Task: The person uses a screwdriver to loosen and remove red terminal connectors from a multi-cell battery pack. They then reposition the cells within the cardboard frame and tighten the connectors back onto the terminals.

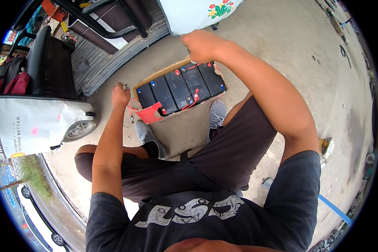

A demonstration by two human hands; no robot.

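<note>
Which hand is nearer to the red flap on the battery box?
Left. The left hand is just beyond and left of the red flap; the right hand is near the far edge of the battery box.

Daylit concrete ground [323, 92] meets green grass [35, 174] near a white car [38, 219].

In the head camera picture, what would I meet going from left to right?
Green grass, a vehicle wheel, the left hand, a cardboard box holding dark batteries, then a small yellowish-and-white object.
</note>
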